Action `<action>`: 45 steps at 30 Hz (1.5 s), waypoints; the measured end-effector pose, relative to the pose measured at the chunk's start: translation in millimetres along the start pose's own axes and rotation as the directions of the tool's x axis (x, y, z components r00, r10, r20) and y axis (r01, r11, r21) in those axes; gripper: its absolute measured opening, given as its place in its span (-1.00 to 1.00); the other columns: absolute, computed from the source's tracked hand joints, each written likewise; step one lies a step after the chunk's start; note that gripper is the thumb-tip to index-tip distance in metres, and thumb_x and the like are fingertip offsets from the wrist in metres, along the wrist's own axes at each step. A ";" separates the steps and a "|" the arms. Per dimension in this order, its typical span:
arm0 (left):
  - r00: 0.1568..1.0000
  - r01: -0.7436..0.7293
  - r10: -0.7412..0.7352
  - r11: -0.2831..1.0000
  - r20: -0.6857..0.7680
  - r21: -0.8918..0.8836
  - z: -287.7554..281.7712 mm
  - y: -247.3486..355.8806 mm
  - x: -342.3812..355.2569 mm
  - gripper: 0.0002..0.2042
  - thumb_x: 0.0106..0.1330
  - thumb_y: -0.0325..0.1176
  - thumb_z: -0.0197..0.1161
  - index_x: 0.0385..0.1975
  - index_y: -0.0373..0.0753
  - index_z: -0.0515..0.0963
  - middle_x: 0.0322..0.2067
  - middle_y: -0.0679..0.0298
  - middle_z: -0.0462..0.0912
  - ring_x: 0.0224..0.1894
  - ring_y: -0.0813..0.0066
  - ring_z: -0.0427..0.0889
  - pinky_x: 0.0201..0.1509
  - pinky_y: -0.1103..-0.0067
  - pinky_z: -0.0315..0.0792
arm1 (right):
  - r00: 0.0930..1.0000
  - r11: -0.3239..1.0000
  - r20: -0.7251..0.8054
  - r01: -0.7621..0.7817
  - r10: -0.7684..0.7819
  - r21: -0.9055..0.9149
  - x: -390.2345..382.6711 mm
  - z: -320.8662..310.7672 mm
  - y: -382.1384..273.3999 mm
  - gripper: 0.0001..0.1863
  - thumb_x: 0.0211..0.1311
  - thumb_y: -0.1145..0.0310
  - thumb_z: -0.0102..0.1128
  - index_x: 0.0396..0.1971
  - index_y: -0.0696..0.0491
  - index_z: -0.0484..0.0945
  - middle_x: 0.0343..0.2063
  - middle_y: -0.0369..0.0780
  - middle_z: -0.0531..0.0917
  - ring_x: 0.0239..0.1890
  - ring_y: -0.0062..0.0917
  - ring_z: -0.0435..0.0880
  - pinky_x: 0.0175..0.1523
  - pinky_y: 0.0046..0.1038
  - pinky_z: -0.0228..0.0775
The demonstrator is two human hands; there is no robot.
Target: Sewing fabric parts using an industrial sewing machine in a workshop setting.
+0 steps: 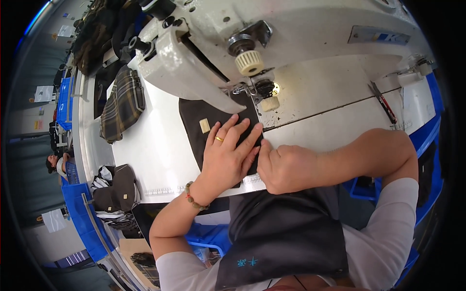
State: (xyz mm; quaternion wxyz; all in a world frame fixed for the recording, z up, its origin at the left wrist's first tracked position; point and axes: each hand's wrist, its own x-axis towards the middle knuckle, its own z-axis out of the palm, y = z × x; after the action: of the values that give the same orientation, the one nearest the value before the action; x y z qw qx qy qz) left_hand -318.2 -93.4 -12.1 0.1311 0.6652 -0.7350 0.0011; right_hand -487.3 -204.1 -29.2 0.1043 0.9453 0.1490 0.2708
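Observation:
A dark brown fabric piece with a small beige label lies on the white table under the white sewing machine, near its presser foot. My left hand rests palm down on the piece with fingers somewhat spread toward the needle area. My right hand is closed in a pinch at the piece's right edge, beside my left fingertips. Red-handled snips lie on the machine bed to the right.
Folded plaid fabric lies at left, with a pile of dark pieces nearer. Blue bins stand below and at both sides. A cardboard box is at lower left. Another person is in the left background.

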 end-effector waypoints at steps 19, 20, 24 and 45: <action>0.963 -0.166 0.155 0.986 -0.221 -0.029 7.6 -51.9 40.6 -0.84 0.08 -0.38 0.43 -0.34 -0.21 0.72 -0.26 0.25 0.62 -0.18 0.20 0.63 -0.07 0.33 0.49 | 0.977 0.986 0.142 -0.164 0.157 0.042 2.9 20.7 30.0 -0.74 -0.08 0.40 0.18 -0.44 0.31 0.62 -0.33 0.19 0.67 -0.71 -0.53 0.57 -0.67 -0.54 0.34; 0.963 -0.179 0.162 0.982 -0.213 -0.061 8.5 -51.9 39.5 -0.83 0.08 -0.39 0.42 -0.31 -0.19 0.72 -0.26 0.27 0.63 -0.15 0.20 0.66 0.00 0.32 0.50 | 0.977 0.986 0.143 -0.165 0.158 0.040 2.7 20.4 30.6 -0.74 -0.08 0.40 0.18 -0.44 0.31 0.62 -0.33 0.19 0.67 -0.71 -0.53 0.57 -0.67 -0.54 0.34; 0.953 -0.228 0.211 0.972 -0.219 -0.058 4.3 -39.6 21.6 -0.74 0.09 -0.38 0.40 -0.19 -0.18 0.71 -0.20 0.26 0.70 -0.16 0.31 0.65 0.00 0.41 0.51 | 0.980 0.985 0.124 -0.164 0.157 0.054 1.7 22.2 30.8 -0.75 -0.07 0.41 0.18 -0.43 0.29 0.62 -0.30 0.20 0.66 -0.71 -0.52 0.58 -0.67 -0.53 0.35; 0.980 -0.061 0.054 0.998 -0.192 -0.032 8.2 -44.3 33.2 -0.81 0.15 -0.45 0.36 -0.23 -0.21 0.71 -0.07 0.19 0.71 -0.01 0.29 0.70 -0.06 0.53 0.59 | 0.954 0.962 0.208 -0.245 0.217 0.119 -1.2 15.3 42.4 -0.76 -0.07 0.39 0.18 -0.40 0.20 0.62 -0.26 0.00 0.67 -0.56 -0.54 0.65 -0.51 -0.52 0.46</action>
State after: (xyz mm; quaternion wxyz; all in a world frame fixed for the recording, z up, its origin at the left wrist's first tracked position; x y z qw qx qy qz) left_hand -279.2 -132.4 -21.2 0.2137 0.6378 -0.7379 0.0550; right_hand -470.4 -245.9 -30.8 0.0175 0.9831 0.0455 0.1766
